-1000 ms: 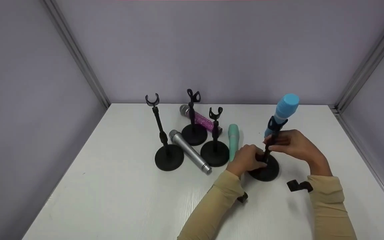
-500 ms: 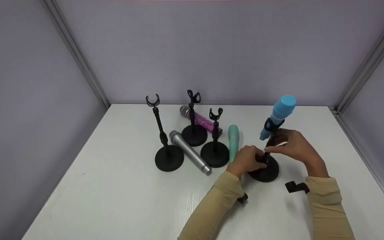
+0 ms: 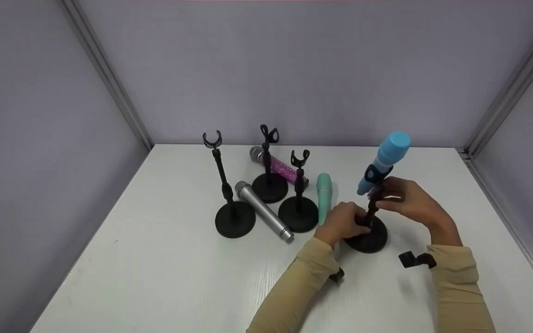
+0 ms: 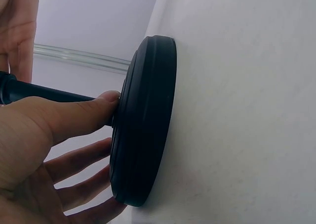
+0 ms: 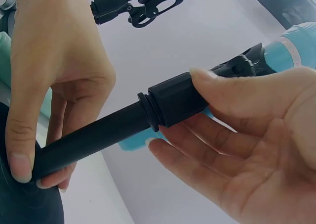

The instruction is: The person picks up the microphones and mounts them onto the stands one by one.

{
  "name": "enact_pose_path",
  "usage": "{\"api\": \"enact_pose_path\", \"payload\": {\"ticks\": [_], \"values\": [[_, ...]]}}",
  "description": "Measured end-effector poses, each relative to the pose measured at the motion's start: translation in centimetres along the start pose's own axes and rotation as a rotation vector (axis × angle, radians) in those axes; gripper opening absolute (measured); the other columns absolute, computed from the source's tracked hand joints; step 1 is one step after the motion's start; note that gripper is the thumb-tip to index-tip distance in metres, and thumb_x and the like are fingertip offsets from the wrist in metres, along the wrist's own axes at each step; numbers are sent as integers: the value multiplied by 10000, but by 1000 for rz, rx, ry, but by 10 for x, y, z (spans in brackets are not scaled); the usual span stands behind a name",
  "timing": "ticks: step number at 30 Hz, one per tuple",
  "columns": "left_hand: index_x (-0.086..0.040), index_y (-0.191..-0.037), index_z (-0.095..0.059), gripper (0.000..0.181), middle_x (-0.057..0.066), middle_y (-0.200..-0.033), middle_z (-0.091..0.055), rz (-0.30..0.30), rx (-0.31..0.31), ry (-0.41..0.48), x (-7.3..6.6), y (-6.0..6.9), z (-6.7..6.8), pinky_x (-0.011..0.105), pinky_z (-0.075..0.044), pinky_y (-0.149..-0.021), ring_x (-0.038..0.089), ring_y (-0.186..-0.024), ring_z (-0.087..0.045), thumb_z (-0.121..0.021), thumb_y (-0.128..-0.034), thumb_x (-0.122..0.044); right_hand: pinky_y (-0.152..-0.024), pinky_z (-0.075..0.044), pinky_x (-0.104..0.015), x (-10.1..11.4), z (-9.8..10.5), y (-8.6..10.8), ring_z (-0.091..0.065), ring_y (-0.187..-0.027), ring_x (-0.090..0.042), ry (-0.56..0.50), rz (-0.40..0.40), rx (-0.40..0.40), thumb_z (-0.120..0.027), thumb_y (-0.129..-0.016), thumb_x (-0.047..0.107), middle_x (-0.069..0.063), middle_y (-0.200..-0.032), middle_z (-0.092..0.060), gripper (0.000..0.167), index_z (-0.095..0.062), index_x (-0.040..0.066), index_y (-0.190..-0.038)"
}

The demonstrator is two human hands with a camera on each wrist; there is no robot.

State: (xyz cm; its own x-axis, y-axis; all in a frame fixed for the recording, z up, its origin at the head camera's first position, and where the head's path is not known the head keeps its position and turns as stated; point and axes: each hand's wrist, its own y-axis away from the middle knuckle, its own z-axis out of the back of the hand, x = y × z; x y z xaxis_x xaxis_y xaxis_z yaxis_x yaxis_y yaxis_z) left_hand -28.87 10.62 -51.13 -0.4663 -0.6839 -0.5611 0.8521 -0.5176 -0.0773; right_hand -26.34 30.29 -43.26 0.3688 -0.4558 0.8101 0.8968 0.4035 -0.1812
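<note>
A light blue microphone sits slanted in the clip of a black microphone stand at the right of the table. Low on that stand, my left hand pinches the foot of the pole, its thumb against the round base in the left wrist view. Higher up, my right hand holds the pole just below the clip. The right wrist view has the right thumb on a ribbed collar, with the fingers curled behind it. The microphone's lower end is partly hidden there by the stand and fingers.
Left of the hands stand three more black stands with bare clips. Among them lie a silver microphone, a glittery pink microphone and a mint green microphone. Grey panels enclose the white table.
The blue microphone and its clip have shifted slightly left, with the lower end dropping a little. My right fingers have changed their hold on the pole; the left hand stays at the base.
</note>
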Motion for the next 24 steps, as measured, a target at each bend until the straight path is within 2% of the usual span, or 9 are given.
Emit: {"api": "enact_pose_path", "payload": {"ticks": [6, 11, 16, 24], "values": [[-202, -980, -825, 145, -124, -840, -741, 1, 7, 16, 2, 0, 0, 137, -447, -657, -9, -742, -576, -856, -859, -277, -912, -542, -145, 0, -1, -1, -683, -1061, 20, -36, 41, 17, -725, -943, 40, -170, -1136, -713, 277, -670, -36, -1203], [-204, -974, -826, 140, -126, -846, -746, -2, 3, 15, 2, 0, 0, 136, -452, -663, -11, -747, -583, -856, -860, -278, -875, -546, -155, 3, -2, -2, -686, -1019, 12, 6, 32, -11, -751, -925, 55, -154, -1089, -721, 224, -692, -15, -1129], [-205, -999, -828, 156, -123, -879, -764, 5, -1, 30, 2, 0, 0, 130, -463, -685, -21, -769, -587, -857, -859, -268, -845, -549, -167, 7, -4, -2, -685, -972, 11, 54, -4, -58, -793, -905, 115, -126, -1056, -723, 251, -704, 3, -1112], [-203, -987, -827, 141, -122, -860, -757, 3, 4, 34, 2, 1, 0, 125, -446, -672, -14, -753, -574, -855, -861, -259, -837, -547, -138, 11, -8, -3, -680, -912, 1, 94, 15, -102, -832, -868, 124, -146, -1024, -720, 292, -700, -13, -1090]]}}
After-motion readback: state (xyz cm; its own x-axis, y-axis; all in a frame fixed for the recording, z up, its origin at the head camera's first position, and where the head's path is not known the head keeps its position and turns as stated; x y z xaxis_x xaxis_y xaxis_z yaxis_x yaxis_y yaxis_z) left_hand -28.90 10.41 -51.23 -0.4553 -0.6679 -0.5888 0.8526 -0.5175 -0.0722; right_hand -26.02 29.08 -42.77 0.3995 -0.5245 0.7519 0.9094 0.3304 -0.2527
